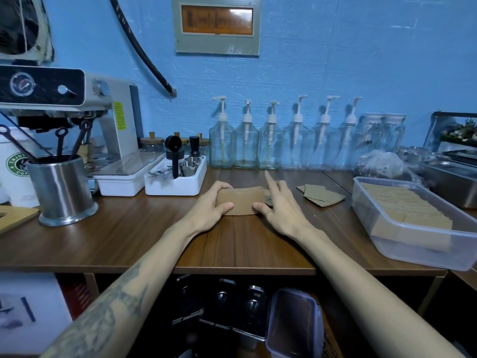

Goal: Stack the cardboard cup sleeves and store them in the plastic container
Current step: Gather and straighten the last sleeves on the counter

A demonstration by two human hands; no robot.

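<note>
A stack of brown cardboard cup sleeves (242, 201) stands on edge on the wooden counter (144, 239), in the middle. My left hand (210, 206) grips its left end, fingers over the top and thumb in front. My right hand (280, 202) touches its right end with the thumb, the other fingers spread and the index finger raised. A few loose sleeves (322, 195) lie flat to the right. The clear plastic container (402, 241) at the right holds rows of sleeves.
A white tray of metal cups (175, 183) and an espresso machine (111, 130) stand behind and left. A steel utensil holder (62, 189) is at the left. Glass pump bottles (271, 146) line the blue wall. A steel pan (449, 182) sits far right.
</note>
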